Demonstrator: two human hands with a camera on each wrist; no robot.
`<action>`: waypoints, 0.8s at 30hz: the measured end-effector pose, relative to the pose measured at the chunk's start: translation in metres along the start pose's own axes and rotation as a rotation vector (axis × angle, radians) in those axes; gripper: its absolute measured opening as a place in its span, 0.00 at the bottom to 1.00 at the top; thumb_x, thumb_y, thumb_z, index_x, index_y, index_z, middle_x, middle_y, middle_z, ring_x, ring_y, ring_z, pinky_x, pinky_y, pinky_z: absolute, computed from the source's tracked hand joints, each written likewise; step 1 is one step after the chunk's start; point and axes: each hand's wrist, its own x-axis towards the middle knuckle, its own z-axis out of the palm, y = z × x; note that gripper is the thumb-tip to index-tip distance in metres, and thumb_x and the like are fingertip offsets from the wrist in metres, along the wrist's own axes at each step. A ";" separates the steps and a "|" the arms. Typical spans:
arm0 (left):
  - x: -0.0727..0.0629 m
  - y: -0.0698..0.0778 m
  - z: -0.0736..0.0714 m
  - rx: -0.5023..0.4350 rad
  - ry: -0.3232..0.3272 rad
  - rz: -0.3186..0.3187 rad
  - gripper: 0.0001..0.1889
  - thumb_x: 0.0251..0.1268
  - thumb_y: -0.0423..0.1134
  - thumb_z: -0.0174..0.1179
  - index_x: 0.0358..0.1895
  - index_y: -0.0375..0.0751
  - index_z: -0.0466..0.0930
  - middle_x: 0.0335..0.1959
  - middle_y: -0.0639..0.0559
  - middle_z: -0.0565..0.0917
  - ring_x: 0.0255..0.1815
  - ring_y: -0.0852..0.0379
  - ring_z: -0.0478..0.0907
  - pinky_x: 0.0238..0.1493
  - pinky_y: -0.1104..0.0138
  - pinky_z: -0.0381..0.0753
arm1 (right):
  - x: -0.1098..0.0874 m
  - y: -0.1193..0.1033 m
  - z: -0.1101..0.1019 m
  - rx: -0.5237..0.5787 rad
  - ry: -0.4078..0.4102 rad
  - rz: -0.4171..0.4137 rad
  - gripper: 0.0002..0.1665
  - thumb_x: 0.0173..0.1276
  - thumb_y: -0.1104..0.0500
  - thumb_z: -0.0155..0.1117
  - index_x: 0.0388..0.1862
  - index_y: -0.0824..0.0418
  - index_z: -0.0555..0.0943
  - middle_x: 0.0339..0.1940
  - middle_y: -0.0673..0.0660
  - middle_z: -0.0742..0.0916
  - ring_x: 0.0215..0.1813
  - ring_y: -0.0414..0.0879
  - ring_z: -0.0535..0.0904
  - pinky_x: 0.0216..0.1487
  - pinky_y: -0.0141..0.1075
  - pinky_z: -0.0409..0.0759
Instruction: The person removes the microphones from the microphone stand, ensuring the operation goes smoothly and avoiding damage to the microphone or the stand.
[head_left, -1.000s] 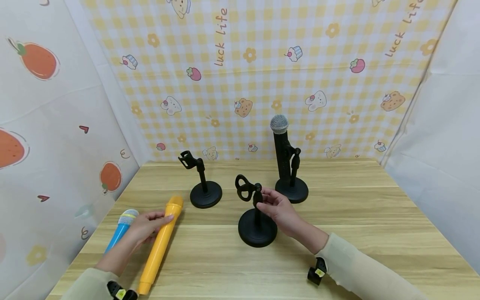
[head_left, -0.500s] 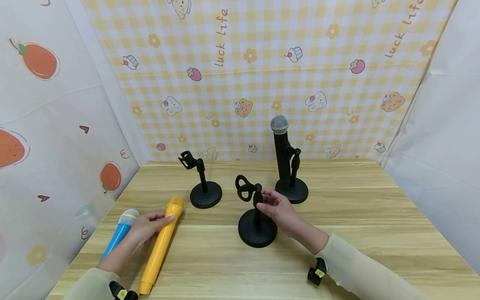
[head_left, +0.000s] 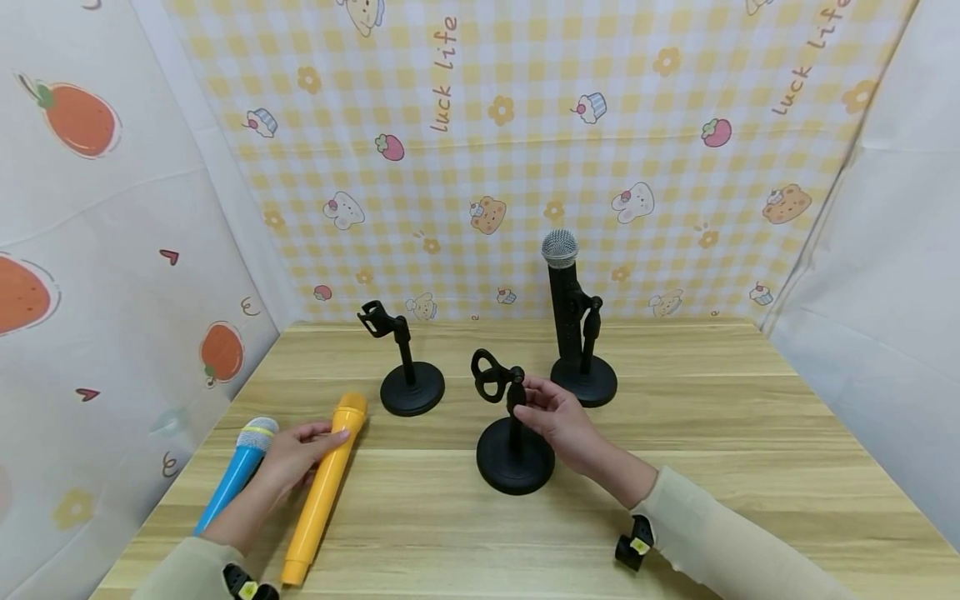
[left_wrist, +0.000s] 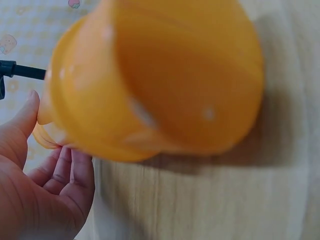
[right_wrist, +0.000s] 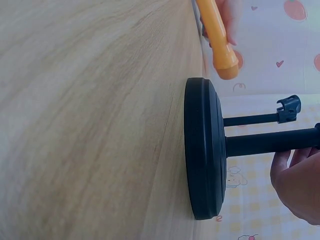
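My left hand (head_left: 296, 457) grips an orange microphone (head_left: 324, 500) near its head, thumb on one side and fingers on the other. In the left wrist view the butt end of the orange microphone (left_wrist: 190, 80) looms large and blurred. A blue microphone (head_left: 234, 479) with a silver mesh head lies left of that hand, partly hidden by the wrist. My right hand (head_left: 558, 421) holds the post of a black microphone stand (head_left: 516, 457), whose ring-shaped clip has nothing in it. In the right wrist view the round base of this stand (right_wrist: 204, 150) rests on the table.
Behind, to the left, is a second black stand (head_left: 411, 390) with a bare clip. At the back right a black microphone (head_left: 564, 308) leans upright in a third stand (head_left: 588, 382). The wooden table (head_left: 675, 433) ends at a patterned cloth backdrop (head_left: 450, 167).
The orange microphone's lower end and my left forearm have shifted very slightly to the right, baring a little more of the blue microphone. My right hand and its stand stay in place.
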 end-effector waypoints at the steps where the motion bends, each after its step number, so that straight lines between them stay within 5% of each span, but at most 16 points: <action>1: 0.000 0.000 0.000 0.000 0.001 0.000 0.38 0.57 0.59 0.67 0.62 0.33 0.73 0.38 0.49 0.80 0.30 0.55 0.74 0.25 0.66 0.75 | 0.000 0.000 0.000 0.000 -0.001 0.000 0.18 0.66 0.72 0.61 0.54 0.63 0.74 0.46 0.56 0.78 0.47 0.42 0.77 0.51 0.32 0.77; 24: -0.001 -0.005 0.002 0.039 0.037 0.014 0.42 0.55 0.60 0.68 0.64 0.30 0.70 0.40 0.49 0.79 0.29 0.56 0.75 0.25 0.65 0.76 | 0.000 -0.001 0.000 0.004 0.002 0.005 0.17 0.67 0.71 0.61 0.53 0.61 0.74 0.45 0.55 0.77 0.47 0.42 0.76 0.51 0.32 0.77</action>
